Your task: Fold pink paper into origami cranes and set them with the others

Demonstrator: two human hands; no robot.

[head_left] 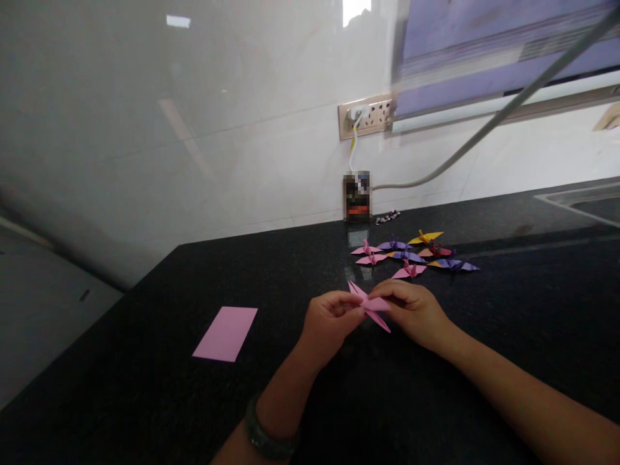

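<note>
Between my two hands, above the dark countertop (159, 387), is a pink origami crane (376, 304) with its points spread apart. My left hand (334, 321) pinches its left side between thumb and fingers. From the right, my right hand (411, 311) grips the same folded paper, its fingertips partly hidden behind a flap. Beyond my hands several finished paper cranes sit close together, among them a pink crane (410, 270), a yellow crane (426, 237) and a purple crane (455, 265). Off to the left a flat sheet of pink paper (226, 333) lies on the counter.
By the wall stands a small box-like object (357, 197), pixelated, with a grey cable (436, 175) running to the upper right. A wall socket (365, 116) holds a white plug. A patterned strip (388, 217) lies near the wall, and a recessed edge (576, 200) shows at far right.
</note>
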